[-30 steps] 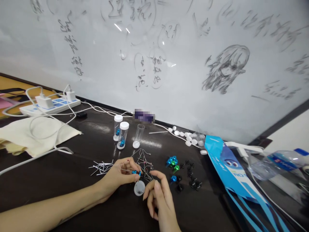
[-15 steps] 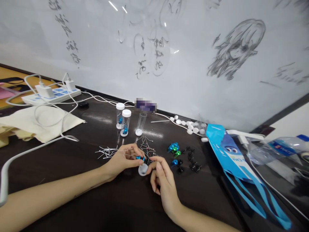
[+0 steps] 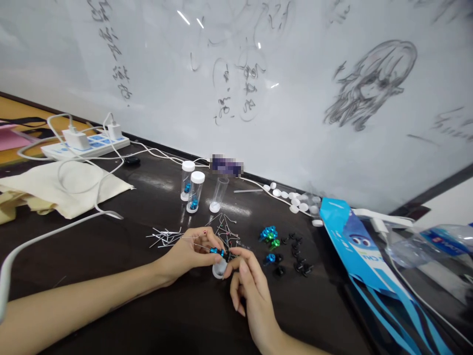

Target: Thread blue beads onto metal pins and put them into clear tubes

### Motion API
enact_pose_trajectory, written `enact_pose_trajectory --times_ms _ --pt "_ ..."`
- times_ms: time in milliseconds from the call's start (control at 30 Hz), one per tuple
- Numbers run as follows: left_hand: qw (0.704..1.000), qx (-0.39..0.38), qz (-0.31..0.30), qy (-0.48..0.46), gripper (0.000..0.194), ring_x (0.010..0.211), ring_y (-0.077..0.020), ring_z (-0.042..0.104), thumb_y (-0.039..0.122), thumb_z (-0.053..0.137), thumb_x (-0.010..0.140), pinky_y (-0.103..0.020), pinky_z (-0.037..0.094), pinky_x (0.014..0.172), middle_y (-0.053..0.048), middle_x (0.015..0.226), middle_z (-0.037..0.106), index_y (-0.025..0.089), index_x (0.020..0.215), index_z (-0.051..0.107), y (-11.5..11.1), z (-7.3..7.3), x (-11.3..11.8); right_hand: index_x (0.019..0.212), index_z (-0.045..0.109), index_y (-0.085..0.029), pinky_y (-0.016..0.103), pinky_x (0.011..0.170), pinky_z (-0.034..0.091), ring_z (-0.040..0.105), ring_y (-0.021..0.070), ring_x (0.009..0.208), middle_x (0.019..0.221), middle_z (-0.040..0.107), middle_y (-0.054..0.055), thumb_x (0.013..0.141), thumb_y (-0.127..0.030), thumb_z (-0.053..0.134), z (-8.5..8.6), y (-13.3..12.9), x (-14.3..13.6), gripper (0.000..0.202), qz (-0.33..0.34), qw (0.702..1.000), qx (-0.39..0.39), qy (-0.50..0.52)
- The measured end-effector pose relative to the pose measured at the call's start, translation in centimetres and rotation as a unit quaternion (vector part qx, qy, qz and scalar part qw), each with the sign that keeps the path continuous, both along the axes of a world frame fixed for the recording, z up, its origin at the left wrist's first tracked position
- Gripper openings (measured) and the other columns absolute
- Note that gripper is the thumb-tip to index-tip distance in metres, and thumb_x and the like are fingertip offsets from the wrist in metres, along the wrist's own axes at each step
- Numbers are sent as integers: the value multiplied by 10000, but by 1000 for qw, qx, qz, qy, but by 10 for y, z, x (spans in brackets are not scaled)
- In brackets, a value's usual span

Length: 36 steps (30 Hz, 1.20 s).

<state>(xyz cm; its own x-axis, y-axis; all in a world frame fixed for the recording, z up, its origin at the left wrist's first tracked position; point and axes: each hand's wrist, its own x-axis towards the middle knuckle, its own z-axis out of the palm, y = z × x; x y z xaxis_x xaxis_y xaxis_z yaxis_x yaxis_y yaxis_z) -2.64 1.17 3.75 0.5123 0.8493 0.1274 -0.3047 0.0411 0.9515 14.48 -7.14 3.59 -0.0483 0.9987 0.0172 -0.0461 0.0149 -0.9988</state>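
Note:
Between the thumb and fingers of my left hand is a small blue-and-black metal part, with a thin wire running back from it. My right hand is curled, its fingertips at the black end of this part; the exact grip is partly hidden. Just beneath them a small translucent cup with a white rim stands on the dark table. Several bent wires with small beads lie behind the hands. Straight metal pins are piled left of them.
Two capped tubes with blue parts stand behind, beside an uncapped clear tube. Blue and green parts, black parts and white caps lie right. A blue bag, power strip and cables flank the table.
The view has shifted slightly, so the scene sits a little lower and to the right. Both hands stay together at the blue-and-black part, with only slight finger movement.

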Motion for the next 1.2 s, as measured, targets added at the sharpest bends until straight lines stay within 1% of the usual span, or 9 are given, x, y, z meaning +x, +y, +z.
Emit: enact_pose_trajectory --times_ms 200,500,700,833,1200 --pt "1000 6 3 11 183 845 -169 649 155 802 704 -288 490 757 -30 892 711 163 740 622 -1 0 0 1173 508 -226 121 314 206 369 18 402 854 556 2 980 -476 403 3 1 -1 332 4 1000 3 -5" --pt "1000 3 -2 -2 188 811 -150 642 155 802 701 -273 485 736 -24 878 711 163 741 619 0 1 2 1198 513 -225 114 302 209 355 4 374 855 562 10 965 -502 422 -3 3 0 373 5 1000 14 8" --pt "1000 0 5 6 191 818 -159 646 157 804 684 -278 488 739 -25 871 714 164 721 617 -2 2 1 1194 519 -215 116 304 211 373 16 381 848 566 14 950 -515 441 1 2 -1 394 -3 1000 4 -1" --pt "1000 4 10 9 191 837 -173 650 165 807 684 -291 487 751 -34 891 713 165 737 623 -1 1 1 1179 524 -234 115 303 223 374 15 384 868 563 13 949 -514 448 2 1 -2 371 -13 1000 12 2" --pt "1000 9 -1 -3 187 833 -160 640 163 801 707 -291 480 762 -32 883 709 162 744 618 -1 0 1 1175 531 -229 106 295 213 359 2 368 849 553 5 959 -507 432 -1 3 -1 365 -4 1000 16 3"
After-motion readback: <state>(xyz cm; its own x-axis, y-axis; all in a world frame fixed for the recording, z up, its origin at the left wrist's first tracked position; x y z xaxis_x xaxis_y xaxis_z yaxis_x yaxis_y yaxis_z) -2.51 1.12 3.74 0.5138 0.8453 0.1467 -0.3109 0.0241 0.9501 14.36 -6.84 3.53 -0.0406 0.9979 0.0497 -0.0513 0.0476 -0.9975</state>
